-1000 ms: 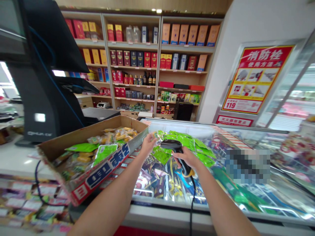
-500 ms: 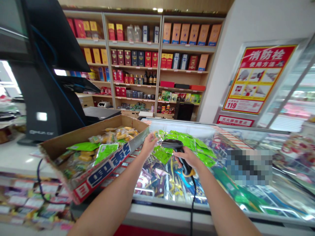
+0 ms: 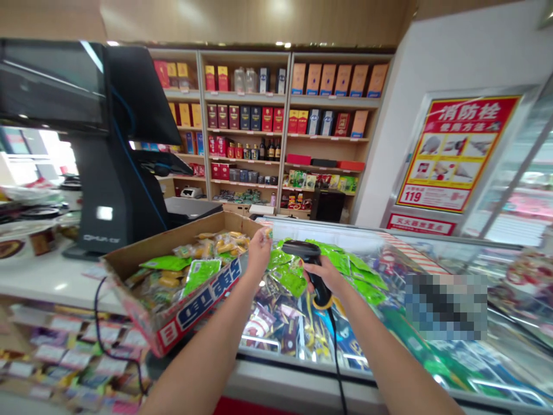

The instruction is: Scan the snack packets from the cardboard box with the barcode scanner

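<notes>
My right hand (image 3: pixel 320 273) is wrapped round the grip of a black barcode scanner (image 3: pixel 302 249), whose head points left and whose cable hangs down. To the left of it, my left hand (image 3: pixel 259 252) is raised with its fingers closed on a small clear snack packet (image 3: pixel 268 231), mostly hidden by the fingers. Bright green packets (image 3: pixel 290 279) lie on the glass freezer top (image 3: pixel 280 223) beneath and behind the scanner. Beside my left forearm stands an open cardboard box (image 3: pixel 173 331) holding small yellowish wrapped snacks (image 3: pixel 231 242) and a few green packets (image 3: pixel 201 275).
A black checkout terminal (image 3: pixel 125 190) stands on the white counter (image 3: pixel 82 282) at left. Through the freezer glass several colourful packages show. Shelves with boxes and bottles (image 3: pixel 268 150) line the back wall. A red and yellow sign (image 3: pixel 458 153) is on the right.
The view has tilted up and turned slightly left. My left hand has lifted the snack packet a little up and away from the scanner head. The right hand still grips the scanner.
</notes>
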The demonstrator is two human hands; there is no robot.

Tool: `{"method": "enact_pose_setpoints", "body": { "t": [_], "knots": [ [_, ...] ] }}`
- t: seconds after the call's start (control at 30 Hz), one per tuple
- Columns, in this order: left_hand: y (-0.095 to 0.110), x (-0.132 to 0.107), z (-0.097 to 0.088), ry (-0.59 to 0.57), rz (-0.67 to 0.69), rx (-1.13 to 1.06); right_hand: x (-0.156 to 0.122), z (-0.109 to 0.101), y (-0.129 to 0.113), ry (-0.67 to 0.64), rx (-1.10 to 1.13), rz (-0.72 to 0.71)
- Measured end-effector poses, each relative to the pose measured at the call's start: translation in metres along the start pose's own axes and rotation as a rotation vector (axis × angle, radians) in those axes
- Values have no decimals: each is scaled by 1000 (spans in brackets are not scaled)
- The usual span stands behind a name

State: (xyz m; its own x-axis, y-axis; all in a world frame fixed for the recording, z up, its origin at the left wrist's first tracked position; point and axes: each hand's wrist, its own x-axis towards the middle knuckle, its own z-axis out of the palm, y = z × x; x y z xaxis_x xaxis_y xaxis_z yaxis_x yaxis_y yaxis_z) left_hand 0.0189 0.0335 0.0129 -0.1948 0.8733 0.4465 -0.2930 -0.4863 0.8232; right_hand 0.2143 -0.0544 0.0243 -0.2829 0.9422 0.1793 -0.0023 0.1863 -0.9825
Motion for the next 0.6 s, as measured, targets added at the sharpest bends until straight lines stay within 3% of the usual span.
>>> {"method": "enact_pose_setpoints", "body": {
  "t": [0.17, 0.27, 0.37, 0.5, 0.6],
  "knots": [
    [57, 31, -27, 263, 129, 179, 26, 30, -33, -59, -32, -50],
    [75, 31, -33, 356, 174, 307, 31, 43, -42, -57, -46, -55],
    [74, 16, -27, 251, 207, 260, 24, 42, -45, -21, -28, -47],
    [49, -14, -4, 47, 127, 140, -2, 16, -40, 76, -14, -7],
    [21, -45, 24, -166, -20, 335, -25, -12, -32, 186, 9, 12]
  ]
}}
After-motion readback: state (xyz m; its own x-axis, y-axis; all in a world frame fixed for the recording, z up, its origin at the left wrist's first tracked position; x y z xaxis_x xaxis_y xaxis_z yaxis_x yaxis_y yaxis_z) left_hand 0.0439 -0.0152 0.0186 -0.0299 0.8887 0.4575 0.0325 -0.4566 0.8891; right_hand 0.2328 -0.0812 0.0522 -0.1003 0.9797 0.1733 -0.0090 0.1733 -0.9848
